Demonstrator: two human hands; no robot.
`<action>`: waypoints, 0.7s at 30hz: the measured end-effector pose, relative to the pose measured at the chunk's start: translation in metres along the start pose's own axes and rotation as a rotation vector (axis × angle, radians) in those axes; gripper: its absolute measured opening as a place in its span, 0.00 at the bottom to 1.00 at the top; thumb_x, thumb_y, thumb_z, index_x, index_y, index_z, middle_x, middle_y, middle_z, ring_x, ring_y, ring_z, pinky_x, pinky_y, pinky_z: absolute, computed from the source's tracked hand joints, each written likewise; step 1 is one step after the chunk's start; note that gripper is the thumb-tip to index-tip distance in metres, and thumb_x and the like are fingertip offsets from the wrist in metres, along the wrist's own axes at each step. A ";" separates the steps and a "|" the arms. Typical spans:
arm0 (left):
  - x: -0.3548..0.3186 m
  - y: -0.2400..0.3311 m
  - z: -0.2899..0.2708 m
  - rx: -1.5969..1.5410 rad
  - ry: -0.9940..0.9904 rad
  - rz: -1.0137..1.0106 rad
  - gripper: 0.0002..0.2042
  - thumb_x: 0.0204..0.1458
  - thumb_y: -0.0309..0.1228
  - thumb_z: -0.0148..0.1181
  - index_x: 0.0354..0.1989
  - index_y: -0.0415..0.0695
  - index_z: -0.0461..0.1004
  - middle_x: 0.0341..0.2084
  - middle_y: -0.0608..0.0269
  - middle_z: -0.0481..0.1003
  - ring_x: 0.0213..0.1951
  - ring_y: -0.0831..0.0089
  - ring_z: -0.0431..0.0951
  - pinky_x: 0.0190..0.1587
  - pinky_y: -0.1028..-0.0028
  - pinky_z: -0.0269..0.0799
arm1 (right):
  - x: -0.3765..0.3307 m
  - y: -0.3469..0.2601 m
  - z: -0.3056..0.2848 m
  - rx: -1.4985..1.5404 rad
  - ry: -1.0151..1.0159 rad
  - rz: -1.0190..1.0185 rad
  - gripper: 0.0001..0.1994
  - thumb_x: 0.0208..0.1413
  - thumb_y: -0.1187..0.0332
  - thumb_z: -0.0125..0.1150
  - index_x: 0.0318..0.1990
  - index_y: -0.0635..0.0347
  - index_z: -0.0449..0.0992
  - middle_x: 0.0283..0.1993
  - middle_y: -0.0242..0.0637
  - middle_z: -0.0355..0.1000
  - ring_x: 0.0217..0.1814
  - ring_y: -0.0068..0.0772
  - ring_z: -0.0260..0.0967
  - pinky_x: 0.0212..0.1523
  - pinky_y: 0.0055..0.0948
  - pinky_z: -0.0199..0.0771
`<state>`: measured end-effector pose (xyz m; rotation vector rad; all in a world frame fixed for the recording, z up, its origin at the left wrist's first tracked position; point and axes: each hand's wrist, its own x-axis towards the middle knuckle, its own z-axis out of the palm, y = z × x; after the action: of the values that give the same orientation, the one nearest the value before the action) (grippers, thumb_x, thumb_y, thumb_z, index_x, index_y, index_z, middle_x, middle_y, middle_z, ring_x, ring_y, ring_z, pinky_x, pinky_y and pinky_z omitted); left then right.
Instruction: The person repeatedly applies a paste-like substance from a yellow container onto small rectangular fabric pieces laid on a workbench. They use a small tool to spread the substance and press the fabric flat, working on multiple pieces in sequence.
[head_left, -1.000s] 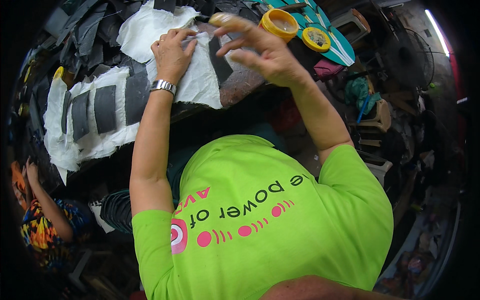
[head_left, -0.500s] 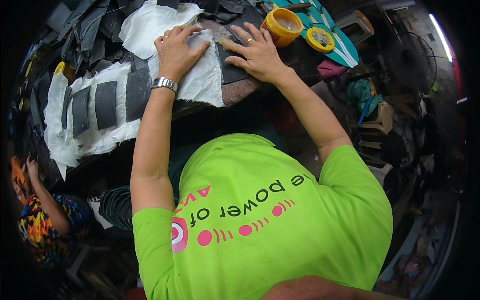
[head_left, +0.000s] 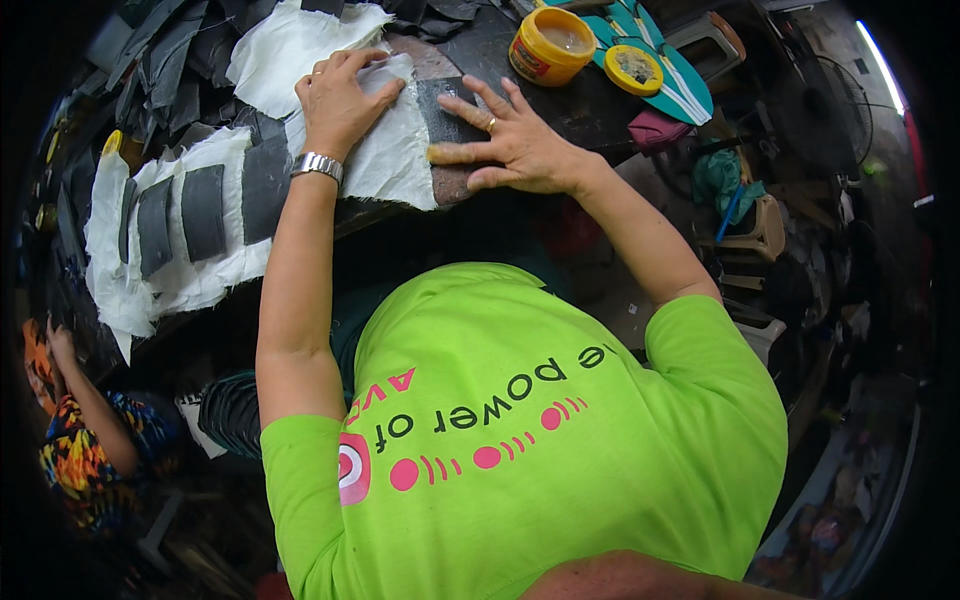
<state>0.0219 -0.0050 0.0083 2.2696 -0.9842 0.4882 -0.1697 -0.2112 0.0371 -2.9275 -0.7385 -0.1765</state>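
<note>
My left hand [head_left: 345,105], with a metal watch at the wrist, presses on a white cloth piece [head_left: 393,165], its fingers bent and thumb spread apart. Just right of that cloth lies a flat black piece [head_left: 445,110], its left edge meeting the cloth. Over this black piece my right hand [head_left: 520,145] spreads its fingers, the tips at its surface; nothing shows in its grasp. Yellowish residue coats a fingertip. To the left, several black rectangular strips [head_left: 204,212] are set on a frayed white cloth [head_left: 170,285].
A yellow tub [head_left: 551,46] of pale paste stands beyond my right hand, its lid [head_left: 633,69] beside it on a green sheet [head_left: 680,95]. Black scraps [head_left: 165,60] heap at the far left. Another person's arm [head_left: 95,405] shows at the lower left. A fan [head_left: 825,110] stands right.
My right hand has drawn nearer to me and its fingers have spread, uncovering more of the black piece. My left hand stays on the cloth; the view has shifted slightly.
</note>
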 end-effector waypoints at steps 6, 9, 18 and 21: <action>0.001 0.002 -0.003 0.038 -0.024 -0.003 0.20 0.45 0.50 0.69 0.47 0.60 0.81 0.49 0.67 0.78 0.55 0.65 0.73 0.59 0.58 0.54 | 0.000 0.029 -0.007 0.857 0.342 0.184 0.27 0.66 0.38 0.39 0.62 0.35 0.74 0.74 0.40 0.55 0.80 0.46 0.40 0.75 0.47 0.38; 0.002 0.003 -0.003 0.035 -0.031 -0.003 0.20 0.46 0.50 0.69 0.48 0.60 0.81 0.48 0.68 0.78 0.54 0.66 0.73 0.59 0.58 0.55 | 0.009 0.035 0.004 0.203 0.301 0.282 0.27 0.67 0.39 0.38 0.65 0.34 0.71 0.76 0.38 0.52 0.80 0.44 0.40 0.74 0.47 0.43; 0.001 0.004 -0.004 0.009 -0.033 -0.016 0.20 0.44 0.50 0.70 0.46 0.60 0.81 0.48 0.68 0.78 0.55 0.66 0.73 0.60 0.58 0.53 | 0.009 0.045 0.010 -0.102 0.069 0.219 0.26 0.67 0.40 0.40 0.71 0.19 0.59 0.81 0.33 0.40 0.82 0.47 0.29 0.75 0.52 0.41; 0.001 0.003 -0.005 0.011 -0.044 -0.024 0.19 0.44 0.50 0.70 0.45 0.60 0.82 0.49 0.68 0.78 0.55 0.66 0.73 0.59 0.58 0.54 | -0.007 0.040 0.005 0.022 -0.044 0.195 0.24 0.65 0.37 0.39 0.68 0.13 0.61 0.81 0.34 0.39 0.83 0.47 0.26 0.75 0.59 0.33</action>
<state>0.0200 -0.0037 0.0133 2.3083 -0.9763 0.4365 -0.1560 -0.2487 0.0274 -2.9675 -0.4522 -0.0847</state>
